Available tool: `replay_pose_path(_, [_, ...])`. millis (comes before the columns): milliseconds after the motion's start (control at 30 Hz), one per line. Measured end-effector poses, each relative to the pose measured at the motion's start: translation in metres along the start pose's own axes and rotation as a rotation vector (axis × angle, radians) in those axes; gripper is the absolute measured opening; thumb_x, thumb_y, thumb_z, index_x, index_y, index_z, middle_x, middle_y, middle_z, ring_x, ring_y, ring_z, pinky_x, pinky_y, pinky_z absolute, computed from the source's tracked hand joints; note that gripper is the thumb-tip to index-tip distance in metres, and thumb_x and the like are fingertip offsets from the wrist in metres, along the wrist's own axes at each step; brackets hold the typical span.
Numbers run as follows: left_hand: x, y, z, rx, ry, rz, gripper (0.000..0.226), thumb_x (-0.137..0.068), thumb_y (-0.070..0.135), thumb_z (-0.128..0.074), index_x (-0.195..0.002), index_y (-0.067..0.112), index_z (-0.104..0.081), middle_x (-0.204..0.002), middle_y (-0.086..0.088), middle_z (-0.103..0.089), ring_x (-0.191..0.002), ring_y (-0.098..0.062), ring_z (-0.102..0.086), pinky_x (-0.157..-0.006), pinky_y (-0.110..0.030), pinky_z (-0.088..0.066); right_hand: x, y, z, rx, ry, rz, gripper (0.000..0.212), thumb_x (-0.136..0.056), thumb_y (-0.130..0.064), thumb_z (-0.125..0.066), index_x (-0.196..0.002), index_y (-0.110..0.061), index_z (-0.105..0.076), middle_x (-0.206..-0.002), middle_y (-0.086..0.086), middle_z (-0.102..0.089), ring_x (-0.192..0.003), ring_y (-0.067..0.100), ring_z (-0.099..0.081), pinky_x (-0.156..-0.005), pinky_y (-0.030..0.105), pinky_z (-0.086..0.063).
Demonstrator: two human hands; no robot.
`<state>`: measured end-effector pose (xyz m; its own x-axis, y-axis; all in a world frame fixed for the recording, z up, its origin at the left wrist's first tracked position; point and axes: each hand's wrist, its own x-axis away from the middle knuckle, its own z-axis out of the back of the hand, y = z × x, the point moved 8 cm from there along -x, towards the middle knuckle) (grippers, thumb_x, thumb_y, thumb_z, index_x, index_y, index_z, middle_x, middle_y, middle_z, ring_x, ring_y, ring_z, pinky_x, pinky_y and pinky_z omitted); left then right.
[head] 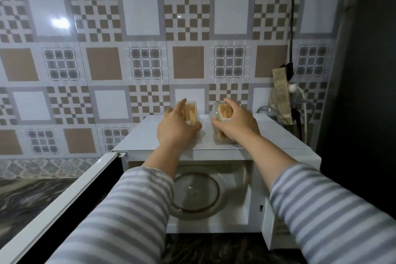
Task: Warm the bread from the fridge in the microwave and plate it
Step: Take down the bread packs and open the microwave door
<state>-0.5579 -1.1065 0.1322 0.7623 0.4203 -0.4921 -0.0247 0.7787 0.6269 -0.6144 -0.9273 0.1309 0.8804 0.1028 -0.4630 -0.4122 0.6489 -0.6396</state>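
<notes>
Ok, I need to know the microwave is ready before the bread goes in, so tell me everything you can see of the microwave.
The microwave is a white box standing on a dark marbled counter against the tiled wall. Its door hangs wide open to the left. Inside, a round glass turntable lies flat with nothing on it. On its flat top stand two clear packs of bread, the left hand on one, the right hand on the other.
</notes>
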Motion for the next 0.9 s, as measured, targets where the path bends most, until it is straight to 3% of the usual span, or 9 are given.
replay_pose_path(267, [0.09, 0.032, 0.032, 0.036, 0.081, -0.126, 0.077, -0.079, 0.042, -0.068, -0.145, 0.04, -0.03, -0.147, 0.002, -0.04, -0.122, -0.02, -0.05, -0.087, -0.03, -0.043, 0.083, -0.009, 0.05, -0.012, 0.076, 0.103, 0.071, -0.078, -0.045, -0.067, -0.141, -0.038, -0.036, -0.129, -0.002, -0.056, -0.113, 0.02, -0.056, -0.093, 0.035, -0.05])
replay_pose_path(500, [0.199, 0.027, 0.044, 0.017, 0.106, -0.09, 0.077, -0.079, 0.045, -0.068, -0.145, 0.044, -0.027, -0.149, 0.003, -0.037, -0.121, -0.021, -0.052, -0.087, -0.032, -0.045, 0.188, 0.012, 0.068, -0.071, 0.072, 0.2, 0.075, -0.079, -0.042, -0.071, -0.144, -0.03, -0.035, -0.137, 0.0, -0.051, -0.122, 0.018, -0.051, -0.1, 0.034, -0.046])
replay_pose_path(633, [0.26, 0.012, 0.037, -0.008, 0.078, -0.052, 0.078, -0.077, 0.045, -0.069, -0.144, 0.042, -0.03, -0.149, 0.0, -0.038, -0.127, -0.022, -0.048, -0.094, -0.035, -0.045, 0.25, 0.037, 0.056, -0.103, 0.001, 0.165, 0.074, -0.08, -0.042, -0.07, -0.144, -0.033, -0.036, -0.144, -0.003, -0.046, -0.13, 0.016, -0.045, -0.103, 0.033, -0.043])
replay_pose_path(900, [0.365, -0.053, 0.003, 0.012, -0.017, 0.136, 0.075, -0.075, 0.043, -0.071, -0.141, 0.044, -0.035, -0.144, 0.007, -0.044, -0.118, -0.018, -0.054, -0.09, -0.035, -0.051, 0.338, 0.106, 0.011, -0.065, -0.136, 0.005, 0.075, -0.077, -0.04, -0.073, -0.143, -0.03, -0.038, -0.14, 0.001, -0.049, -0.125, 0.02, -0.049, -0.102, 0.039, -0.045])
